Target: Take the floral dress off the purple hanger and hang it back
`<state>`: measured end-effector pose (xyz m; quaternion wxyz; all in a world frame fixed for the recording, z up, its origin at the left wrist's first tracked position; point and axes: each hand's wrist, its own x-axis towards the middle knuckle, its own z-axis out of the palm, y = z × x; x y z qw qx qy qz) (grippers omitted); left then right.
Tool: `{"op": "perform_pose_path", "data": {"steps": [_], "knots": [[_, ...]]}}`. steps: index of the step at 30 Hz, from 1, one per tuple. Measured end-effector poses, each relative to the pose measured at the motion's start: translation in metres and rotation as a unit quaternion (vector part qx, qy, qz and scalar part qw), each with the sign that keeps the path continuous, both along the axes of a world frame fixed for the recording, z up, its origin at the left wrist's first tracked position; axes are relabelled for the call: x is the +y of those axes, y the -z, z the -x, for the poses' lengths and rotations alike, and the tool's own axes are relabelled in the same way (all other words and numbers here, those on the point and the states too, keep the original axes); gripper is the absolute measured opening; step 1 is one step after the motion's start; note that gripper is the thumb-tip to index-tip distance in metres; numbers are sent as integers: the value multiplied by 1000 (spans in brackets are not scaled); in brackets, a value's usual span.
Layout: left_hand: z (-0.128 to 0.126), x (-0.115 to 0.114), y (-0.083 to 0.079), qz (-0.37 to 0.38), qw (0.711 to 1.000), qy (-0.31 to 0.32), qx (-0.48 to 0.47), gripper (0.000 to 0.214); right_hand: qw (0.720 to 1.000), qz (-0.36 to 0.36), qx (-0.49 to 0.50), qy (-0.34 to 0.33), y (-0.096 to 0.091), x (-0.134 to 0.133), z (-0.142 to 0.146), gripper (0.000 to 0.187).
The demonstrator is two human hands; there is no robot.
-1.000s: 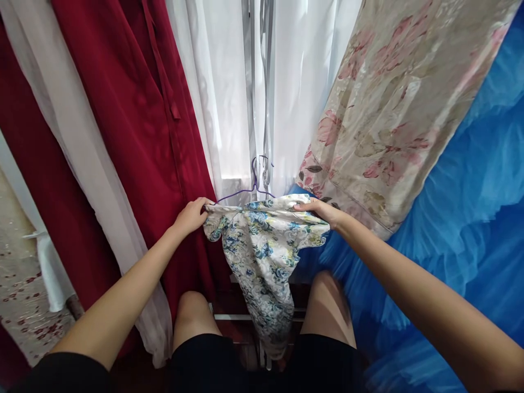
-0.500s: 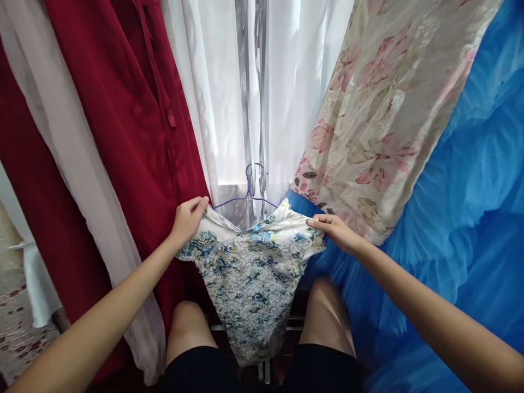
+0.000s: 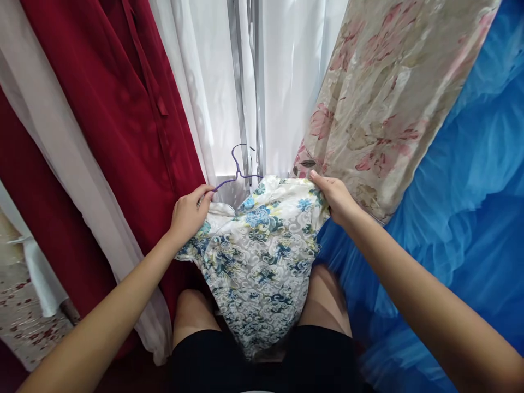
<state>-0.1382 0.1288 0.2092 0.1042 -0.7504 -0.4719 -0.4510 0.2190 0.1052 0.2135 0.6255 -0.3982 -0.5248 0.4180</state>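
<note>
A white blouse (image 3: 262, 256) with blue, yellow and grey floral patterning hangs on a purple hanger (image 3: 238, 173), over my lap. My left hand (image 3: 189, 215) is closed at the left end of the hanger, with the blouse's left shoulder bunched at the fingers. At the opposite shoulder, my right hand (image 3: 334, 197) pinches the fabric near its upper corner, thumb on top. The hanger's right arm runs under the cloth, so its end is hidden. Its hook points up, in front of the white curtain.
Dark red cloth (image 3: 110, 98) and a pale sheer strip (image 3: 77, 142) hang on the left. Behind is a white curtain (image 3: 295, 71). A beige floral garment (image 3: 368, 125) and blue tulle (image 3: 462, 207) hang at the right. My knees flank the blouse.
My right hand has raised the blouse's right shoulder, and the neckline now slants. The hanger has tilted and shifted left, and my left hand has moved onto its left end.
</note>
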Motion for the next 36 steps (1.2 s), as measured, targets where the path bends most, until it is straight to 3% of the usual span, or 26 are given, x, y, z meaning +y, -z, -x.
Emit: {"op": "perform_pose_path", "data": {"steps": [3, 5, 6, 8, 10, 11, 13, 15, 18, 21, 24, 28, 31, 33, 36], "knots": [[9, 9, 9, -15, 998, 22, -50, 26, 995, -20, -10, -93, -7, -34, 26, 53], [15, 13, 20, -15, 994, 51, -96, 25, 982, -60, -78, -160, -11, -69, 43, 51], [17, 15, 27, -19, 991, 59, -117, 25, 966, -86, -132, -207, -13, -87, 50, 48], [18, 17, 41, -65, 979, 72, -177, 26, 906, -151, -223, -327, -15, -117, 60, 48], [14, 18, 51, -152, 944, 112, -269, 29, 843, -215, -272, -412, -13, -133, 67, 45], [10, 17, 54, -193, 921, 136, -309, 31, 827, -240, -284, -421, -9, -136, 69, 44], [-3, 13, 56, -244, 877, 188, -369, 32, 835, -271, -312, -362, 5, -130, 74, 48], [-23, 3, 55, -248, 840, 234, -421, 29, 856, -288, -351, -248, 23, -113, 78, 63], [-59, -25, 57, -144, 781, 345, -501, 18, 851, -312, -408, -113, 47, -84, 84, 91], [-91, -54, 61, -13, 760, 410, -504, 12, 819, -343, -455, -62, 60, -68, 89, 113], [-105, -76, 61, 35, 750, 429, -502, 9, 806, -342, -483, -7, 69, -67, 89, 106], [-104, -84, 53, 78, 748, 430, -500, 19, 831, -271, -483, 43, 85, -74, 70, 63], [-104, -79, 49, 121, 719, 457, -510, 25, 835, -208, -506, 55, 93, -80, 52, 43], [-108, -78, 47, 163, 683, 485, -522, 26, 818, -211, -529, 79, 92, -85, 46, 51], [-123, -84, 43, 226, 624, 520, -538, 23, 787, -286, -542, 74, 88, -91, 49, 83]]}}
